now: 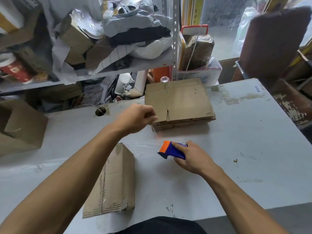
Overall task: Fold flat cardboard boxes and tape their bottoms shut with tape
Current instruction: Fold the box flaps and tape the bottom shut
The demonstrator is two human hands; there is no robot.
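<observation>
A stack of flat cardboard boxes (179,103) lies on the grey table (244,141) at the back centre. My left hand (136,117) is at the stack's near left corner, fingers curled against the top sheet's edge; whether it pinches the sheet is unclear. My right hand (190,157) grips a blue and orange tape dispenser (170,150) just above the table, in front of the stack. A folded box (113,181) with tape along its seam lies on the table under my left forearm.
An open cardboard box (20,125) stands left of the table. Cluttered metal shelves (84,53) with parcels and bags rise behind the table. A cable hole (101,111) is in the tabletop. A brown chair back (271,44) stands at the far right.
</observation>
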